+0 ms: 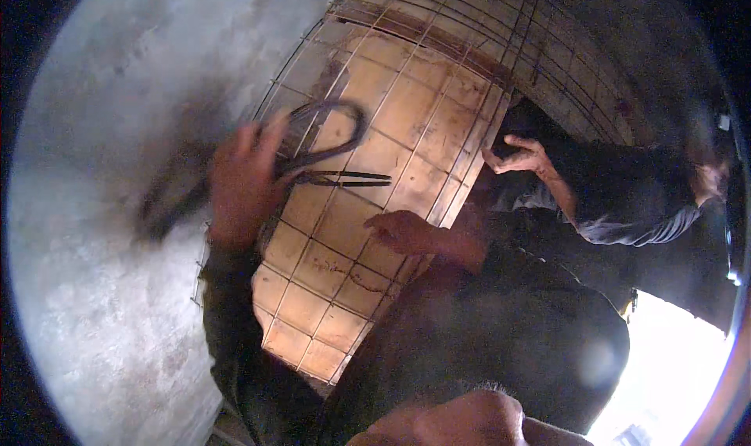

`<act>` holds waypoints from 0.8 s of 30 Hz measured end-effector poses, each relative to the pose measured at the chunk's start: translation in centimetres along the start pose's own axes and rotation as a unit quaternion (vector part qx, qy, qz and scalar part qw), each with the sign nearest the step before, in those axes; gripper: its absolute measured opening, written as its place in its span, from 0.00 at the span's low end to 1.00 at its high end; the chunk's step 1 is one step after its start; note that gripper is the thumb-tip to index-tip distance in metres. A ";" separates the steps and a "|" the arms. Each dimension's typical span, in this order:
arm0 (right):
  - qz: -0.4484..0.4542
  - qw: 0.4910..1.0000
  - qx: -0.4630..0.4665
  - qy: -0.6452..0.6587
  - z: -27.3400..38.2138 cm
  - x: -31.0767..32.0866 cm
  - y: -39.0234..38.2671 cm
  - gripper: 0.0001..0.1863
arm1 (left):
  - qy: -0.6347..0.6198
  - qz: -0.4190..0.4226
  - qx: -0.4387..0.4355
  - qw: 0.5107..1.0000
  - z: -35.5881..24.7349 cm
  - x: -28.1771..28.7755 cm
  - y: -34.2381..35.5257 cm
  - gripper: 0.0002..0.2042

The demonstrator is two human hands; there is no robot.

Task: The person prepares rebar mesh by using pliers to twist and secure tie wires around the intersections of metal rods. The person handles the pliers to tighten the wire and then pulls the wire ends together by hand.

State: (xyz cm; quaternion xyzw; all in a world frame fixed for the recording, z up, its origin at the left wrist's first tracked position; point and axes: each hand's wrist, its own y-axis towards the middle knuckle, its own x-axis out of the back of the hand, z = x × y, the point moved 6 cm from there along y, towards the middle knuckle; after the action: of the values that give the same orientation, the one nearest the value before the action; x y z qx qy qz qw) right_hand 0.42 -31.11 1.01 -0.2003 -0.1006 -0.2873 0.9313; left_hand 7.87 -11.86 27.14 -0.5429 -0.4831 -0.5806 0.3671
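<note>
My left hand [246, 181], blurred by motion, is closed around a dark looped metal piece [362, 125]. Two thin parallel prongs extend from it to the right; its exact kind I cannot make out. It hangs over a wire mesh [311, 337], a grid of thin rods with square openings. Behind the mesh is a pale brown boarded panel [438, 137] with worn, stained patches. Toward the middle, my right hand [407, 233] is in front of the mesh, its fingers too dim and blurred to tell whether they grip anything.
At the right, another person in a dark sleeve [626, 196] holds a hand [520, 156] by the panel's edge. A mottled grey wall [117, 289] fills the left side. Bright light comes through an opening [673, 360] at the lower right.
</note>
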 end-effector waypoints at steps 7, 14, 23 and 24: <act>-0.064 0.981 0.127 -0.132 2.0 3.7 -3.4 0.16 | -0.019 -0.104 -0.208 0.972 -11.0 -14.8 16.8 0.28; -0.118 0.982 0.127 -0.076 -0.8 6.2 -5.6 0.15 | -0.243 0.047 -0.229 0.941 -18.2 -27.8 22.9 0.28; -0.061 0.986 0.119 -0.104 1.9 6.1 -3.1 0.15 | -0.096 -0.152 -0.111 0.977 -14.3 -34.5 22.6 0.23; -0.087 0.981 0.114 -0.134 2.1 7.0 -3.4 0.15 | -0.196 -0.162 -0.131 0.958 -15.7 -31.4 22.8 0.25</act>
State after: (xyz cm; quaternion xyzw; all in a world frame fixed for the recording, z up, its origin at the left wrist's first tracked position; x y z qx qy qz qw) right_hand 4.02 -36.20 6.13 -0.1202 -0.2737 -0.3240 0.8976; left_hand 29.60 -36.00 0.81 -0.6039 -0.5462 -0.5731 0.0920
